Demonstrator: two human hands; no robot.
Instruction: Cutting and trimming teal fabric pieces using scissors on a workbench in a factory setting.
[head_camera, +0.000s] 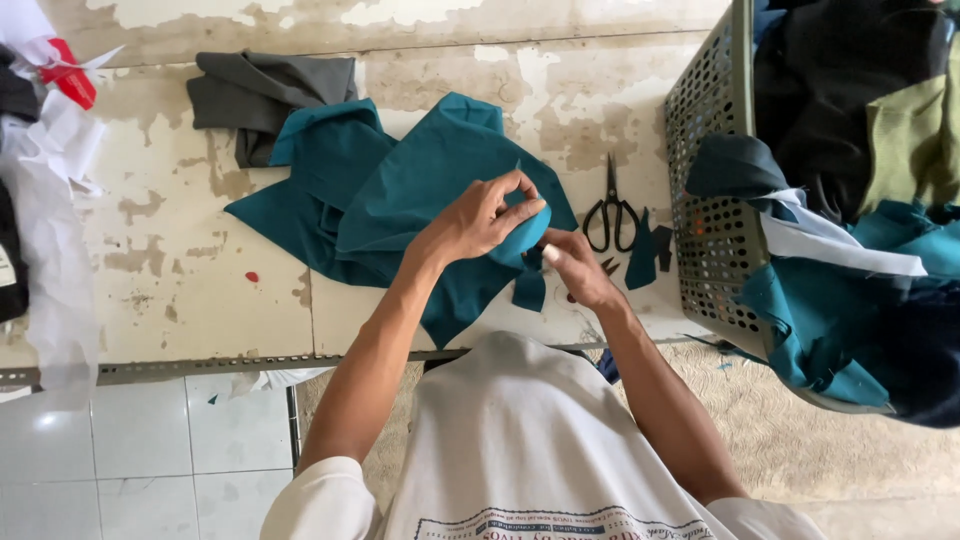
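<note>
My left hand (478, 222) grips a rounded fold of teal fabric (524, 232), thumb and fingers closed around it. Beside it, my right hand (578, 268) pinches the lower edge of the same piece, where a short strip hangs down. A larger spread of teal cloth (400, 190) lies under and behind both hands on the worn white worktable (180, 260). Black-handled scissors (611, 212) rest shut on the table just right of my right hand.
A grey cloth (255, 95) lies at the table's back. A perforated basket (712, 190) at the right holds dark, olive, white and teal fabrics. Small teal scraps (648, 255) lie by the scissors. White and red material (50, 120) piles at the left edge. Tiled floor below.
</note>
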